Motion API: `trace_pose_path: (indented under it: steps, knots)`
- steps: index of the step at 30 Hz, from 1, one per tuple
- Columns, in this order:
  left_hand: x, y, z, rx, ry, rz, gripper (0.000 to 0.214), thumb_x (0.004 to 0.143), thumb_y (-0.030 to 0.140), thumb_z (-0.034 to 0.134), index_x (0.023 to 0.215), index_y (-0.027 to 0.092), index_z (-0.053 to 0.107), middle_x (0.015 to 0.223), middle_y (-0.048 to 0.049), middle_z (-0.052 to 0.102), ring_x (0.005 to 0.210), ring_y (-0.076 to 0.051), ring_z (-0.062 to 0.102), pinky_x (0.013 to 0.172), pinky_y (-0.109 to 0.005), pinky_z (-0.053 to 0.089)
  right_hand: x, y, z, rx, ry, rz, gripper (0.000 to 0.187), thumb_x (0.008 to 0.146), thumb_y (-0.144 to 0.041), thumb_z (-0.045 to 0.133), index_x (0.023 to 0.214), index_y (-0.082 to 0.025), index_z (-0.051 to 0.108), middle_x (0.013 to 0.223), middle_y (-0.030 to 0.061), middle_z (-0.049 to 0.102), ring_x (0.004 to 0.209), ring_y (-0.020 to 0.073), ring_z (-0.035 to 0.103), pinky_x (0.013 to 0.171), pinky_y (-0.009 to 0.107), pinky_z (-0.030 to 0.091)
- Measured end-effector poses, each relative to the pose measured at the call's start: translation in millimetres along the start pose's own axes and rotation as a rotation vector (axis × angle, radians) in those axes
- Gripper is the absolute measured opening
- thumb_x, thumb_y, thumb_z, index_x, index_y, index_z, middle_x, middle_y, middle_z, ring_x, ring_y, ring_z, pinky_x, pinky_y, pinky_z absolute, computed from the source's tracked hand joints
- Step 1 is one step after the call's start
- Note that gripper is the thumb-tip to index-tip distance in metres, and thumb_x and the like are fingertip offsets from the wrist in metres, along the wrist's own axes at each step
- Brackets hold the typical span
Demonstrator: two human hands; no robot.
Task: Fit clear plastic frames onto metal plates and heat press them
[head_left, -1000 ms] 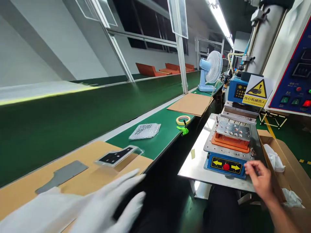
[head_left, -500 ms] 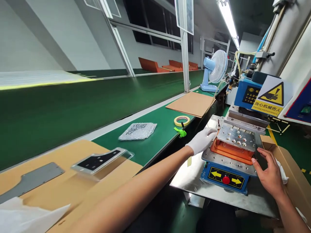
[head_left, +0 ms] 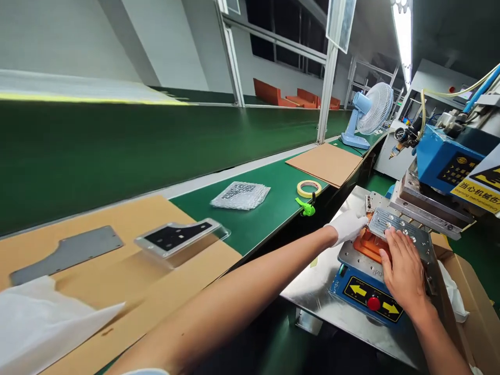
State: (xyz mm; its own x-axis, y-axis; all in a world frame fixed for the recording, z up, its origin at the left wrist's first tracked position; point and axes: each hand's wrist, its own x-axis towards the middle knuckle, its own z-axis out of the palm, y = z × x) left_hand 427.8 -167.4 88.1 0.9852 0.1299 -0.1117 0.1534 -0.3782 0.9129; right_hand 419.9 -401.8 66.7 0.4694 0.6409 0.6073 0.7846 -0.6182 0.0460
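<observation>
the perforated metal plate (head_left: 414, 235) sits over the orange fixture (head_left: 366, 246) on the press (head_left: 353, 260), long axis running left to right. the right hand (head_left: 402, 265) lies flat on it, fingers apart; the gloved left hand (head_left: 347, 227) touches the fixture, fingers together.

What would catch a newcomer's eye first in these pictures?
The blue press head at right stands out, with a yellow warning sign beside it and a red button on the blue panel in front. The bare right hand rests on a perforated metal plate above an orange mould, with the white-gloved left hand at its edge. A long green conveyor belt runs along the left.
</observation>
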Motion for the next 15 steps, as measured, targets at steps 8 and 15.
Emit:
trace_pose_path:
  steps: [8,15]
  knots:
    - [4.7,-14.5,-11.4,0.075,0.085,0.053,0.034,0.098,0.036,0.051,0.068,0.021,0.058,0.067,-0.0047,0.067,0.067,-0.02,0.064,0.064,-0.03,0.046,-3.0,2.3,4.1,-0.055,0.006,0.001,0.052,0.109,-0.027,0.053,0.16,-0.016,0.051,0.161,0.0147,0.059,0.149,0.0348,0.057,0.124,0.06,0.047]
    - [33.8,-7.2,-13.2,0.044,0.06,0.003,0.033,0.099,0.036,0.049,0.08,0.017,0.068,0.069,-0.0082,0.072,0.06,-0.02,0.067,0.062,-0.03,0.05,-2.6,0.7,7.1,-0.083,0.031,0.002,0.054,0.108,-0.026,0.054,0.161,-0.018,0.048,0.162,0.0127,0.058,0.15,0.0327,0.056,0.123,0.058,0.049]
